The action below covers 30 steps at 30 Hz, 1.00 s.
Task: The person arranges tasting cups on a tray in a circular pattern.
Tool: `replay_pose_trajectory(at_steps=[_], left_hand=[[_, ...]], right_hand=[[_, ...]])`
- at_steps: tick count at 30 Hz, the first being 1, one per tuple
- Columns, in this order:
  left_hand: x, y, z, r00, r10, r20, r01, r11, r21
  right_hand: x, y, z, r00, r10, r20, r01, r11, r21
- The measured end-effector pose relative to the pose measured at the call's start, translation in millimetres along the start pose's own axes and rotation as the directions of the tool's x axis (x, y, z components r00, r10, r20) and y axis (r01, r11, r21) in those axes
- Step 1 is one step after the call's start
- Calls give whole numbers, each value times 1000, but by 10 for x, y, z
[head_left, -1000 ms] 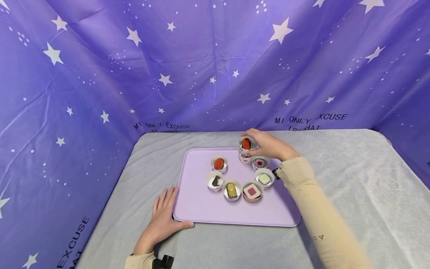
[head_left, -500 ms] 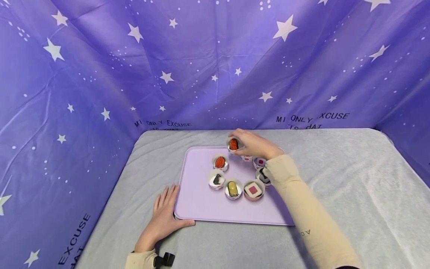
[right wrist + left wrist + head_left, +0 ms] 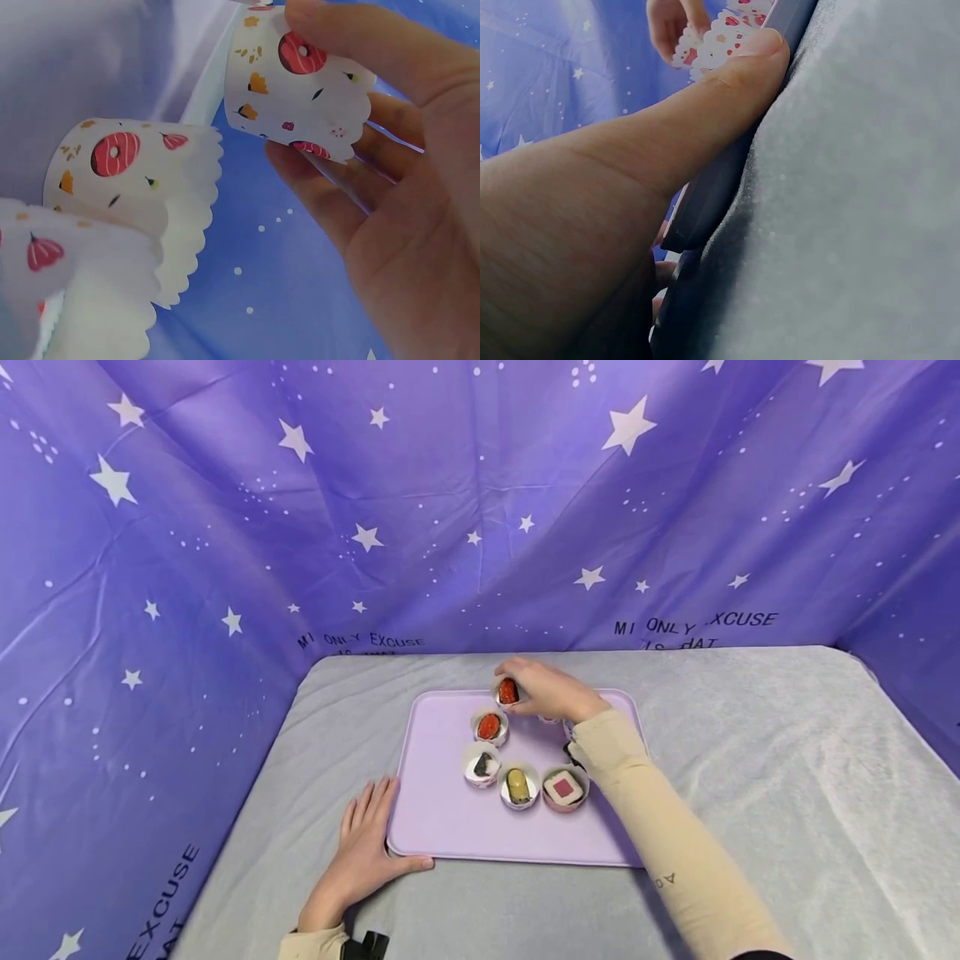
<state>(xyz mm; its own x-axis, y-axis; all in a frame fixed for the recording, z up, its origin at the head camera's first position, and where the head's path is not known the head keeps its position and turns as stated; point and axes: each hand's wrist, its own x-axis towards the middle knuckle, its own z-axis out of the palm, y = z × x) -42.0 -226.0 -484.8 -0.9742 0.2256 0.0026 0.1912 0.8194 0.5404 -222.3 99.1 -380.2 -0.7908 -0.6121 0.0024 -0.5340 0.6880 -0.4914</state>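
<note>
My right hand [image 3: 553,689] grips a paper cupcake cup [image 3: 296,82], printed with donuts, between thumb and fingers. Inside it lies a toy sushi piece with red roe [image 3: 508,691]. The cup is at the far edge of the lilac tray [image 3: 450,835], just behind another cup with orange-red sushi [image 3: 489,727]. My left hand [image 3: 363,839] rests at the tray's near left corner, fingers straight along the side and thumb [image 3: 727,86] against the front edge. In the right wrist view a second printed cup [image 3: 135,180] stands apart from the held one.
More cups curve across the tray: one with black-and-white sushi [image 3: 481,765], one with yellow sushi [image 3: 519,786], one with a white square piece [image 3: 564,787]. My right arm hides others. A grey cloth [image 3: 787,777] covers the table; a starry purple curtain [image 3: 480,510] stands behind.
My right hand has carried the red roe cup leftward, off the top of another cup, and lowered it near the tray's far edge. The left hand has stayed in place.
</note>
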Motion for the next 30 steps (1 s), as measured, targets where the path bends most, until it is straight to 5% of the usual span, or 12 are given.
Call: replay_pose_trajectory(at_steps=[24, 30], left_hand=[[-20, 10, 18, 1000, -8, 1, 8, 1000, -4], [-11, -6, 12, 1000, 5, -18, -5, 1000, 13]], right_hand=[[8, 84, 65, 993, 60, 105, -56, 998, -37], [-43, 59, 14, 997, 46, 66, -44, 999, -32]])
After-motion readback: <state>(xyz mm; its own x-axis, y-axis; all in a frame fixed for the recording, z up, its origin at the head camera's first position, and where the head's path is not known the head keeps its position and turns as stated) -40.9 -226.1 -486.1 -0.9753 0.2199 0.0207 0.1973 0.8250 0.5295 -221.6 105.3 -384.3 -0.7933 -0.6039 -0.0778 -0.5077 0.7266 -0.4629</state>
